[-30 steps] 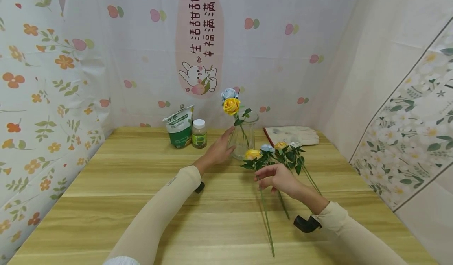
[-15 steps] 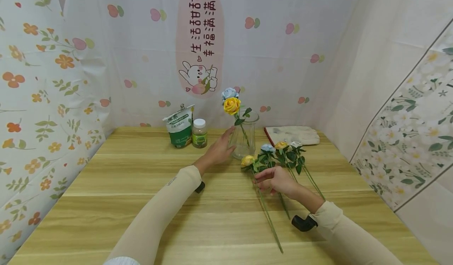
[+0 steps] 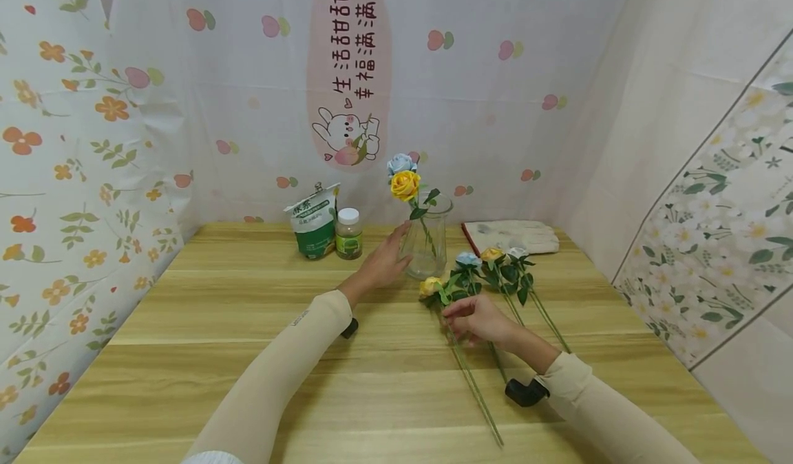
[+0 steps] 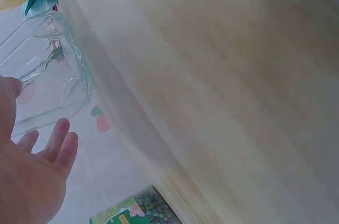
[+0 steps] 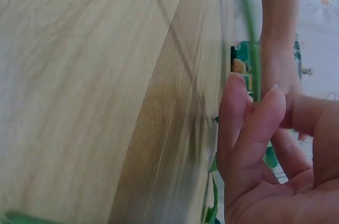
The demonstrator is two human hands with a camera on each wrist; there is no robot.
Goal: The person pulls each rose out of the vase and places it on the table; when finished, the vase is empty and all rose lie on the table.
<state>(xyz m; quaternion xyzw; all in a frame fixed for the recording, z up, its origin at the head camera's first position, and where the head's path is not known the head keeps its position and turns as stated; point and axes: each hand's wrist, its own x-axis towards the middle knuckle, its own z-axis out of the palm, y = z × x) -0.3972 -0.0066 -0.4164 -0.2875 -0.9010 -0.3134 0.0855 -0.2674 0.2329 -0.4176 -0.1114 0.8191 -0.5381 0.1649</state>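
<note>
A yellow rose [image 3: 430,286] with a long green stem is in my right hand [image 3: 486,323], which pinches the stem below the leaves. In the right wrist view its green stem [image 5: 249,33] rises from between thumb and fingers [image 5: 259,123]. My left hand [image 3: 383,260] rests at the left side of a clear glass vase [image 3: 423,261], fingers extended. In the left wrist view the spread fingers [image 4: 55,144] lie beside the glass. Standing in the vase are a blue rose [image 3: 402,164] and a fuller yellow rose [image 3: 405,185].
Right of my right hand lie a light blue rose [image 3: 469,259], another yellow rose [image 3: 492,253] and a white rose [image 3: 517,252]. Behind them is a white glove [image 3: 514,237]. A green-and-white pouch [image 3: 314,226] and a white-capped jar [image 3: 350,237] stand left of the vase.
The held yellow rose has shifted left and toward me, its bloom swinging away from the other roses and its stem end moving right. My left hand has stayed at the vase.
</note>
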